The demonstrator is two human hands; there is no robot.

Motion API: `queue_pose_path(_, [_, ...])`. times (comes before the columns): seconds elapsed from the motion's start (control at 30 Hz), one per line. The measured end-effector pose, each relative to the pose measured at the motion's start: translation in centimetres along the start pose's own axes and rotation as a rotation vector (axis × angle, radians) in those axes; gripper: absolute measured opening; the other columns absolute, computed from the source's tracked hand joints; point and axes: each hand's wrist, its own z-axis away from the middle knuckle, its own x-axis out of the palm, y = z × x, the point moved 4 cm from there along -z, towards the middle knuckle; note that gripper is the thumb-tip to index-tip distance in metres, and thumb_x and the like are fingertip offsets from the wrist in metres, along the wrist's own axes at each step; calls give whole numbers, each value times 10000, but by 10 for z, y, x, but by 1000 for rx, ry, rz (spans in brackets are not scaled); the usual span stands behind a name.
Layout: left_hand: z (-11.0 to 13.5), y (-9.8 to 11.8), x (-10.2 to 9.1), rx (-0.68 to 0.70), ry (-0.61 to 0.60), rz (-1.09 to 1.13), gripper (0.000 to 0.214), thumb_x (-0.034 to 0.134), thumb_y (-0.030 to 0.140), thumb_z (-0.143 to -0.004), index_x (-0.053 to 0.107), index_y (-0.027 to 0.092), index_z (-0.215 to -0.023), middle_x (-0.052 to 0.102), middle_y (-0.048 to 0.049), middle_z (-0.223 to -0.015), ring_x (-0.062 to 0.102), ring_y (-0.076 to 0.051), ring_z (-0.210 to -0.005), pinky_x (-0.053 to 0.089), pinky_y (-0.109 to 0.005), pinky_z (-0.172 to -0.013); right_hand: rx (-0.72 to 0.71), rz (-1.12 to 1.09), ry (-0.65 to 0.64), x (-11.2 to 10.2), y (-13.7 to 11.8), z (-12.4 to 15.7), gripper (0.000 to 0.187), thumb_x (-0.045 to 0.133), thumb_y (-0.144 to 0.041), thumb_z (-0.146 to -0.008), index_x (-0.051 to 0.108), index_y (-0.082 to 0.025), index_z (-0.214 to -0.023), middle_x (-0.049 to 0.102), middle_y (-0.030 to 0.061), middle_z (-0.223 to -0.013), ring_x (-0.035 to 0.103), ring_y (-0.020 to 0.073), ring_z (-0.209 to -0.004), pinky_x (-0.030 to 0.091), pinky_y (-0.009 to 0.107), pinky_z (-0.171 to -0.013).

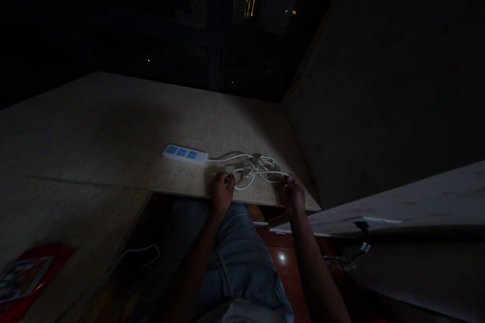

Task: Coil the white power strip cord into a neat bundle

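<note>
A white power strip (185, 155) with blue socket faces lies on the pale tabletop (182, 111). Its white cord (271, 164) runs to the right into a loosely bundled coil near the table's front edge. My left hand (223, 186) is closed on a loop at the left side of the coil. On the right side, my right hand (292, 193) pinches another loop of the same cord. A white plug (249, 174) seems to lie in the middle of the bundle, though the dim light blurs it.
A red packet (34, 272) lies on the lower left surface. To the right rises a wall panel (379, 101), with a black plug and cable (364, 232) below it. Dark window panes (212, 25) stand behind the table. A thin white cable (132, 251) hangs at lower left.
</note>
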Motion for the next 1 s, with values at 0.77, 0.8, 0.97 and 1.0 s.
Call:
queue_pose_path(0.77, [23,16,14,-14,-217,11,243,576,356,-848,666,165,-726,687,-57,-740,611,-159,-703,415,-279,-715,160,-520,-290,55,6,39,243,808,-187,-678,588,-226,-774,528,-81,-667,391,60,-514,463,238,-603])
queue_pose_path(0.8, [21,12,14,-60,-209,91,244,578,370,-833,662,167,-726,686,-50,-736,612,-158,-706,423,-276,-713,147,-564,-264,52,4,37,256,819,-181,-666,581,-222,-752,524,-82,-661,387,61,-511,460,238,-598])
queue_pose_path(0.97, [11,-1,12,-370,-178,594,337,609,488,-736,655,154,-746,694,-59,-760,638,-173,-742,454,-270,-684,88,-506,-157,35,0,31,227,800,-270,-726,579,-220,-719,500,-63,-648,377,80,-516,447,266,-599])
queue_pose_path(1.0, [9,0,11,-422,-194,681,359,620,502,-717,659,148,-764,705,-74,-801,645,-176,-749,458,-274,-679,65,-470,-145,33,-1,31,224,783,-295,-747,574,-224,-709,493,-57,-647,369,85,-515,438,274,-592])
